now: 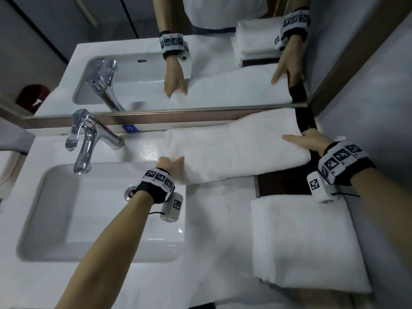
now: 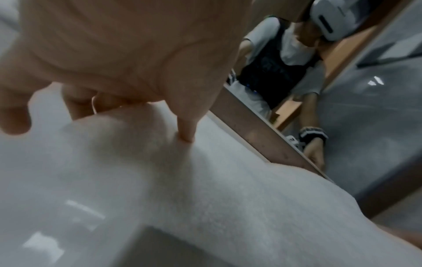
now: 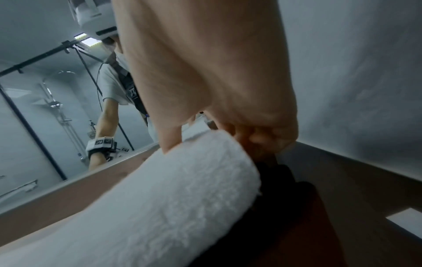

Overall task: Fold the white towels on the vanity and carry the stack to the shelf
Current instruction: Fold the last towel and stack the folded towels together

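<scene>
A long white towel point(image 1: 236, 148), folded lengthwise, lies along the back of the vanity just below the mirror. My left hand point(image 1: 171, 163) grips its left end, with the thumb point(image 2: 186, 130) pressed on top of the towel point(image 2: 228, 189) and the fingers curled at the edge. My right hand point(image 1: 305, 139) pinches the right end, thumb on top and fingers curled underneath point(image 3: 262, 139); the towel point(image 3: 171, 198) bulges up there above the dark counter. A folded white towel point(image 1: 307, 241) lies on the near right of the vanity.
The sink basin point(image 1: 66, 219) and chrome faucet point(image 1: 89, 139) are at the left. The mirror point(image 1: 200, 63) runs right behind the towel. A grey wall point(image 1: 379, 108) closes the right side, with a dark wooden counter strip point(image 1: 283, 181) beside it.
</scene>
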Motion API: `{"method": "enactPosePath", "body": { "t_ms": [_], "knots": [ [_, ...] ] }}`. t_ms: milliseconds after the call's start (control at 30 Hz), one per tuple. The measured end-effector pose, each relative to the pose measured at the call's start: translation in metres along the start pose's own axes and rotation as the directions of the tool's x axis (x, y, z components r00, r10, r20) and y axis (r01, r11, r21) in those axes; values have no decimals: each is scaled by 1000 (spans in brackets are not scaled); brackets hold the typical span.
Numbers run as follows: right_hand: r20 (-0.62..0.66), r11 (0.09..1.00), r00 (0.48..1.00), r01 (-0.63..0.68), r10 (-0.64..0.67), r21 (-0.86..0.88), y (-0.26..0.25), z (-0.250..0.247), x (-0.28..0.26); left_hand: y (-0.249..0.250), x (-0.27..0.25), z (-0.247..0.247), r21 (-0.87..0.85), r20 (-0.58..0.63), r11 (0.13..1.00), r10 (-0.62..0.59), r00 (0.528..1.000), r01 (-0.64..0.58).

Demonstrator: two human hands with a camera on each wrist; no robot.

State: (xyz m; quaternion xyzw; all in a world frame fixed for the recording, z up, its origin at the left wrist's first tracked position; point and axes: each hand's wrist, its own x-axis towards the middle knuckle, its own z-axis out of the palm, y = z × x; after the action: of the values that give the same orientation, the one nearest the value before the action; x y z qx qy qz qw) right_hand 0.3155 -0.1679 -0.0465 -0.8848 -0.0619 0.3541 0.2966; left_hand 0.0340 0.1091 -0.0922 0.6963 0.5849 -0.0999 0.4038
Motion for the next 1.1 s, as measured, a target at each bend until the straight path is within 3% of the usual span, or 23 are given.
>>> {"method": "enactPosePath", "body": {
  "t_ms": [133,233,333,467,533,600,667,767,900,1100],
  "knots": [
    [61,998,998,-7,3,70,1,-2,-12,-16,-9,0,-65,136,998,32,990,-23],
    [129,991,990,44,-60,124,1,0,-24,-30,-16,1,-153,145,988,52,988,-29],
    [127,993,986,105,-112,60,5,11,-33,-37,-21,4,-286,97,955,115,989,-83],
    [-78,962,959,272,-273,-28,15,7,-39,-45,-29,-5,-346,-112,899,246,963,-270],
    [-120,952,945,296,-304,-81,21,0,-41,-49,-34,-6,-379,-150,864,296,943,-331],
    [-88,952,956,263,-278,-155,28,0,-42,-52,-37,2,-265,-91,916,288,953,-302],
    [-45,963,974,211,-221,-166,33,3,-41,-56,-37,12,-102,55,976,201,978,-194],
    [-43,974,983,169,-177,-152,30,2,-40,-60,-35,13,-180,214,981,111,971,-72],
    [7,994,994,108,-108,-7,11,-6,-37,-45,-25,-1,-359,137,933,83,987,-29],
    [163,995,987,-17,1,97,-19,-13,-30,-19,-18,-12,-368,95,929,68,993,-28]
  ]
}}
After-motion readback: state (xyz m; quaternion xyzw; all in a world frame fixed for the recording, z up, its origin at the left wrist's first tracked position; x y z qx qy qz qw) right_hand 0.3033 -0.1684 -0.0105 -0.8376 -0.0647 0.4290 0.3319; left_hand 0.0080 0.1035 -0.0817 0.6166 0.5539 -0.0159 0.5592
